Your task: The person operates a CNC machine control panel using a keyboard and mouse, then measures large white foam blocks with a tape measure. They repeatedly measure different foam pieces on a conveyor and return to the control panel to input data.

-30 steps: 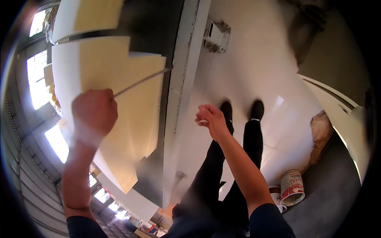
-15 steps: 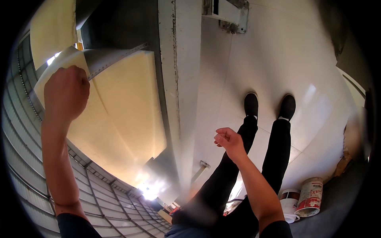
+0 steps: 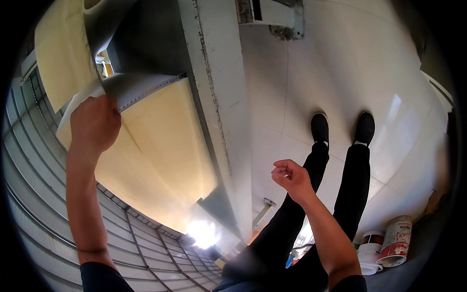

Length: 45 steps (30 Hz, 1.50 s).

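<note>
My left hand [image 3: 96,125] is closed in a fist over the left part of a large pale yellow sheet [image 3: 163,151]. Out of its thumb side runs the thin marked blade of a tape measure [image 3: 152,92], lying along the sheet's far edge toward the dark edge beside a white beam. The fist hides whatever part of the tape is inside it. My right hand [image 3: 294,181] hangs in the air over the floor, before my legs. Its fingers are loosely bent, with a gap to the thumb and nothing between them.
A second yellow sheet [image 3: 63,53] hangs at the upper left. The long white beam [image 3: 219,73] separates the sheets from the tiled floor. A metal bracket [image 3: 292,22] stands at the top. Two used buckets [image 3: 396,241] [image 3: 370,249] lie lower right. Ribbed wall panels [image 3: 36,160] line the left.
The view has shifted, so the sheet, the beam and my legs sit differently in the picture. My left fist stays on the tape measure; my right hand keeps its loosely bent shape.
</note>
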Available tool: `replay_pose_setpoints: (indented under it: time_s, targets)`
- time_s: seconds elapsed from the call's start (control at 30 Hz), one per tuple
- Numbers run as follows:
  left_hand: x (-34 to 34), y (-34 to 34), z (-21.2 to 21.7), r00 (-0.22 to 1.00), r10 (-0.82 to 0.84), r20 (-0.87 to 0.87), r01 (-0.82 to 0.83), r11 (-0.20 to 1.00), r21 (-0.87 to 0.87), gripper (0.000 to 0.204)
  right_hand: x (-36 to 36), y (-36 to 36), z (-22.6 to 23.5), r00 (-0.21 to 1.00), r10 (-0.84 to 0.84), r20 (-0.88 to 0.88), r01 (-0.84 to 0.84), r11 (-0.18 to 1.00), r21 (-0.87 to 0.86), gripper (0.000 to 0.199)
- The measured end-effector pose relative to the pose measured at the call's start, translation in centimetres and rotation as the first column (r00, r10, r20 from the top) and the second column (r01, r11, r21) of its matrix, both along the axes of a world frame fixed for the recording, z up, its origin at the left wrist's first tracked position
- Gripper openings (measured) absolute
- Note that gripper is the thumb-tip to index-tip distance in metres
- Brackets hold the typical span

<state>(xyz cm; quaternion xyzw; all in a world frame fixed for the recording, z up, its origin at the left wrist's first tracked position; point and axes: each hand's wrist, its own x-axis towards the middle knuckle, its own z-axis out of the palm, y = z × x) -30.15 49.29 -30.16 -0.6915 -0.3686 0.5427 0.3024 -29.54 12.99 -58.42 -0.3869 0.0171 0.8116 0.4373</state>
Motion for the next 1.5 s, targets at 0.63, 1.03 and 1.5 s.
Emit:
replay_pose_setpoints:
  time_s: [0.63, 1.03, 1.5]
  targets:
    - [0.3, 1.5, -0.2, 0.996, -0.053, -0.075, 0.05, 0.998, -0.046, 0.017, 1.8, 0.7, 0.2, 0.999, 0.022, 0.03, -0.022, 1.0, 0.022, 0.034]
    - [0.2, 1.3, -0.4, 0.993, -0.079, -0.083, 0.074, 0.995, -0.061, 0.019, 3.2, 1.6, 0.2, 0.999, 0.028, 0.043, -0.029, 0.999, 0.025, 0.035]
    - [0.3, 1.2, -0.6, 0.994, -0.043, -0.102, 0.036, 0.997, -0.065, 0.02, 3.3, 2.3, -0.5, 0.997, 0.032, 0.076, -0.033, 0.999, 0.02, 0.036]
